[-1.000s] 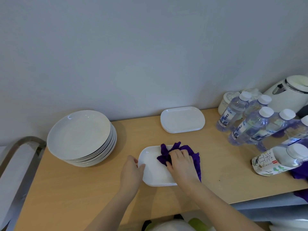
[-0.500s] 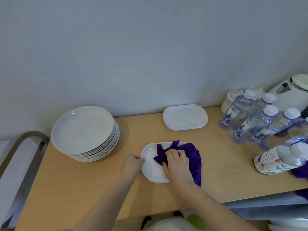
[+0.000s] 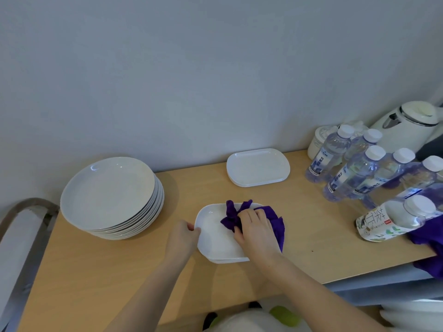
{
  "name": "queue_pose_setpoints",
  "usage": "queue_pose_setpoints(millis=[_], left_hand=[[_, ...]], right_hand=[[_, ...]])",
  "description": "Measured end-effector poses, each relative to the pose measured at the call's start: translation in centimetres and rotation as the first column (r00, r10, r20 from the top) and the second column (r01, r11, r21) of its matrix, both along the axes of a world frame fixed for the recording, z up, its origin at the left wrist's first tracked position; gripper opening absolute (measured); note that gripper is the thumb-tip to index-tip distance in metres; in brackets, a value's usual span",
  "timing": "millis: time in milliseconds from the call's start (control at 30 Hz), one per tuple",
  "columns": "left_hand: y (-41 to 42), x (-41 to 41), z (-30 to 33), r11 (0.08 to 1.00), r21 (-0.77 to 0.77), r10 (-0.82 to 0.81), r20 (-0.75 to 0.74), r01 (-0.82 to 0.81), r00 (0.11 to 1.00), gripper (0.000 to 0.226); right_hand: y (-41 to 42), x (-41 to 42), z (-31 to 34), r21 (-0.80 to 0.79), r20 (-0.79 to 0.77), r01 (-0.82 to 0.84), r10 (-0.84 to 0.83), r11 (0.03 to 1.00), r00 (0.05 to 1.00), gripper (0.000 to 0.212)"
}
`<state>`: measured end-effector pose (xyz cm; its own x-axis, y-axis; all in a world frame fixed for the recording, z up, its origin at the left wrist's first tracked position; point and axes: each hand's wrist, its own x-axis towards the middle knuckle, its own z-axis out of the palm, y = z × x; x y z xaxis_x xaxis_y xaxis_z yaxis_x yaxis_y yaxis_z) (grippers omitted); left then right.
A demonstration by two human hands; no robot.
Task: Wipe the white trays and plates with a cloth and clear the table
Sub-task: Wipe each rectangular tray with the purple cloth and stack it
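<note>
R hand (image 3: 255, 230) is clamping a bunched purple cloth (image 3: 242, 216) and pressing it onto the near white tray (image 3: 215, 238), mid-table (image 3: 96, 271). L hand (image 3: 181, 238) is pinching that tray's left rim w/ curled fingers. Behind the tray, by the wall: stack of approx 3 trays (image 3: 257, 167). Left of it: stack of round white plates (image 3: 109, 195) (approx 8, rims hard to count). Right of it: 5 upright water bottles (image 3: 352, 173), 1 tea bottle (image 3: 393, 220) lying down, 1 white kettle (image 3: 407, 127) beyond.
</note>
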<state>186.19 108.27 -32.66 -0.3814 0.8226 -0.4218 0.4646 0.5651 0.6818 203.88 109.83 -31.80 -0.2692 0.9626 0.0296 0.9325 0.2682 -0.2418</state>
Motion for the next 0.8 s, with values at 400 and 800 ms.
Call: queue_pose_setpoints(millis=[400, 800], left_hand=[[-0.7, -2.8, 5.6, 0.958, 0.266, 0.130, -0.064, -0.108, 0.989, 0.009], [-0.8, -9.2, 9.5, 0.873, 0.417, 0.325, -0.108, -0.254, 0.940, 0.009]], right_hand=[[1.0, -0.8, -0.5, -0.108, 0.045, 0.085, -0.080, 0.991, 0.996, 0.037], [-0.2, -0.5, 1.8, -0.012, -0.085, -0.018, 0.017, 1.000, 0.996, 0.044]])
